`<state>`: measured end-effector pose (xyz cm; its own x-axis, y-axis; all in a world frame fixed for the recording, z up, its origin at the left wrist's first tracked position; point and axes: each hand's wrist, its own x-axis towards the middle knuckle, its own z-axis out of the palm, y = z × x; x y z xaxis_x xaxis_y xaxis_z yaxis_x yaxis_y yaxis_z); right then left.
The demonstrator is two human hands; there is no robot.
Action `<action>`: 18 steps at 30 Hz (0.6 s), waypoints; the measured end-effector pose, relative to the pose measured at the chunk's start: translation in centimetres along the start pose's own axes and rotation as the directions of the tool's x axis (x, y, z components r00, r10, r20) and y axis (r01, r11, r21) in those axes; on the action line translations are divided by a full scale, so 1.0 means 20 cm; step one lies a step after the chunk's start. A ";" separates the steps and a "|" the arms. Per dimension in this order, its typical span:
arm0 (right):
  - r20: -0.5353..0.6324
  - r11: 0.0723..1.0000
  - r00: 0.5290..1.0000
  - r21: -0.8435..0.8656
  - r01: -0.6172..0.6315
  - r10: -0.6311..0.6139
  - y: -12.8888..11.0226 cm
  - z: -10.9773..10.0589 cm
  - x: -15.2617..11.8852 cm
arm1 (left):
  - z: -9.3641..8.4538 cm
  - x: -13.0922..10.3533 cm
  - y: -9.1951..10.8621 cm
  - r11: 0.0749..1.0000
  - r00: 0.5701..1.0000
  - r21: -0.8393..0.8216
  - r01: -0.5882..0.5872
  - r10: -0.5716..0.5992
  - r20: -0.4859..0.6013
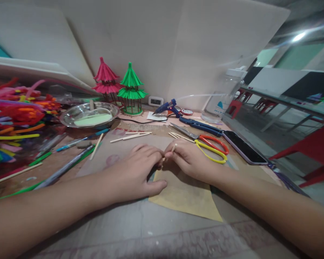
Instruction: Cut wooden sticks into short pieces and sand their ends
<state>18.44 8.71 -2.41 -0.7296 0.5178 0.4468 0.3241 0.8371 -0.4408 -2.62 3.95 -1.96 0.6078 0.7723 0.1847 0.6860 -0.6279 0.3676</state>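
My right hand (190, 158) is closed in a pinch on a short pale wooden stick (174, 147), whose end pokes up between thumb and fingers. Close by on the left, my left hand (142, 167) has its thumb held away from its bent fingers, and its fingertips meet those of my right hand. A tan sheet of paper (187, 201) lies beneath both hands. Beyond them are thin wooden sticks (132, 136) and a small bunch of cut sticks (175, 135). Scissors with red and yellow handles (212, 147) lie just past my right hand.
At the back stand a pink pagoda model (105, 77), a green one (131, 84), a blue glue gun (169, 107) and a clear bottle (221, 95). A metal dish (115, 112) and bundled pipe cleaners (16, 118) are left. A utility knife (198, 125) and phone (244, 147) lie right.
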 end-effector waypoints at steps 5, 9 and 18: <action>0.018 0.998 1.000 0.057 0.012 -0.013 0.00 0.00 0.01 | 0.01 0.00 -0.01 1.000 1.000 0.011 -0.016 0.016 -0.011; -0.007 0.998 1.000 -0.061 -0.021 0.020 0.00 0.00 0.00 | 0.01 0.00 -0.01 0.999 1.000 0.034 -0.016 0.016 -0.002; -0.017 1.000 1.000 -0.014 -0.009 0.009 0.00 0.00 0.01 | 0.01 0.00 -0.01 1.000 1.000 0.013 -0.011 0.011 -0.001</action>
<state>18.26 8.73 -2.37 -0.7160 0.5283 0.4564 0.3391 0.8346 -0.4342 -2.64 4.00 -2.13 0.6151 0.7652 0.1901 0.6841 -0.6378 0.3537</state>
